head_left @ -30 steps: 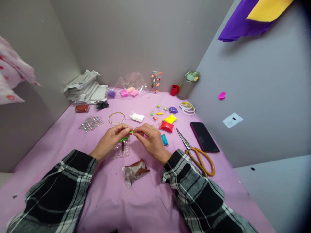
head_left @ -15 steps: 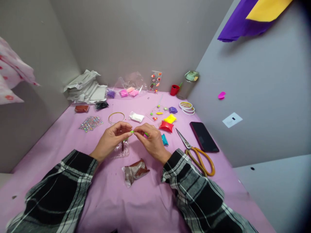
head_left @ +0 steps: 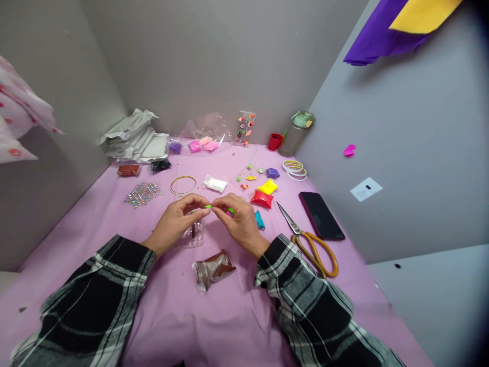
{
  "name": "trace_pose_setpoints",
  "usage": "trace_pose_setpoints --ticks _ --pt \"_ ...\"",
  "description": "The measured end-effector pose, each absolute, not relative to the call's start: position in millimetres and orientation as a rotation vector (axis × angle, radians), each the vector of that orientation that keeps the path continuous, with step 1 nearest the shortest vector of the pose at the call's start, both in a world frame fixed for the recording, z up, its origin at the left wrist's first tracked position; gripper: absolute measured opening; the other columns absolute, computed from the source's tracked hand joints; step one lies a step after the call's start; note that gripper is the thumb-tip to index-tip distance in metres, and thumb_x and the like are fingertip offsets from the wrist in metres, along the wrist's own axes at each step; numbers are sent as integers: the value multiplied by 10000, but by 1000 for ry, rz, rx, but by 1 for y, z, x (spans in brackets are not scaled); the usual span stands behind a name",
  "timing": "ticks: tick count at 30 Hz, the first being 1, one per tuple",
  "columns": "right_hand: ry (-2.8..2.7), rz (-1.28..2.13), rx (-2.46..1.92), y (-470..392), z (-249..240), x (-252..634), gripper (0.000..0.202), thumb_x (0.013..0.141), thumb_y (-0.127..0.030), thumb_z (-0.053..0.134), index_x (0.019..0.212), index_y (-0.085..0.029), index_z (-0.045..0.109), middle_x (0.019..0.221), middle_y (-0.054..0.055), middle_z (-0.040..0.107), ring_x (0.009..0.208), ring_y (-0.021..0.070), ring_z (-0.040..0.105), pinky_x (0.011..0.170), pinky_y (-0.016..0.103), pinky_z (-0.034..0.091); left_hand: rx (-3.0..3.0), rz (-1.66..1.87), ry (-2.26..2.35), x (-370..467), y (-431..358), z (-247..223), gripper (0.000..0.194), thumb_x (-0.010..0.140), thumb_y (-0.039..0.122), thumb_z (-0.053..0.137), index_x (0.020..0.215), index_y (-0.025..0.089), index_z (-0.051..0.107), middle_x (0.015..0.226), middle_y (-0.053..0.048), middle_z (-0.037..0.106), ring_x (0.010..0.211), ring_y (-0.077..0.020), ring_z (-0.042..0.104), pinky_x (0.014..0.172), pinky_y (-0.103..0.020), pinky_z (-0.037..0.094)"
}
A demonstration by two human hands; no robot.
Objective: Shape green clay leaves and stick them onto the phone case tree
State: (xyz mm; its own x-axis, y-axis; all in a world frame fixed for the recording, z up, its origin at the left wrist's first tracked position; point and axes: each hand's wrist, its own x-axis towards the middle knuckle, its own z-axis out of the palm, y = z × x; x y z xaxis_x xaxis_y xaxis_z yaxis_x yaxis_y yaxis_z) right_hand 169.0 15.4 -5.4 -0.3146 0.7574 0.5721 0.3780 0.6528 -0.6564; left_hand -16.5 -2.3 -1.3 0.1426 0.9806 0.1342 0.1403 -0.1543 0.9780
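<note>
A tiny bright green piece of clay (head_left: pixel 208 206) is pinched between the fingertips of both hands, above the middle of the table. My left hand (head_left: pixel 176 220) grips it with thumb and forefinger. From the other side, my right hand (head_left: pixel 240 223) meets it in a pinch. Below my left hand lies a clear plastic tray (head_left: pixel 195 239) with a thin dark brown stick on it. A pink and green bit shows partly behind my right fingers. Nearer me rests a wrapped brown clay packet (head_left: pixel 214 270).
Right of my hands lie red clay (head_left: pixel 262 199), yellow clay (head_left: pixel 267 186), a teal packet (head_left: pixel 260 220), scissors (head_left: pixel 311 244) and a phone (head_left: pixel 321 215). A bangle (head_left: pixel 183 178), white clay (head_left: pixel 215 184) and rhinestones (head_left: pixel 143 194) lie beyond. A bottle (head_left: pixel 294 137) stands at the back.
Both hands stay almost in place, with the fingertips shifting slightly around the green clay. The view has moved a little.
</note>
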Motion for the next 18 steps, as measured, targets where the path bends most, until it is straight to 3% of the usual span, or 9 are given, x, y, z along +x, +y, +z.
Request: trace_pose_setpoints --ticks 13,18 --pt "-1996 415 -861 16 -8 168 31 919 -193 690 923 -224 688 812 -5 685 760 149 618 780 316 458 1483 1082 1136 -18 -1 1 212 855 419 690 824 210 687 839 -19 651 799 -194 607 773 -309 503" --pt "-1991 405 -843 16 -9 168 44 917 -177 691 925 -220 689 819 -2 693 757 150 617 780 316 455 1485 1067 1138 -20 0 -3 227 890 429 654 857 208 691 894 -29 667 884 -208 619 846 -323 494"
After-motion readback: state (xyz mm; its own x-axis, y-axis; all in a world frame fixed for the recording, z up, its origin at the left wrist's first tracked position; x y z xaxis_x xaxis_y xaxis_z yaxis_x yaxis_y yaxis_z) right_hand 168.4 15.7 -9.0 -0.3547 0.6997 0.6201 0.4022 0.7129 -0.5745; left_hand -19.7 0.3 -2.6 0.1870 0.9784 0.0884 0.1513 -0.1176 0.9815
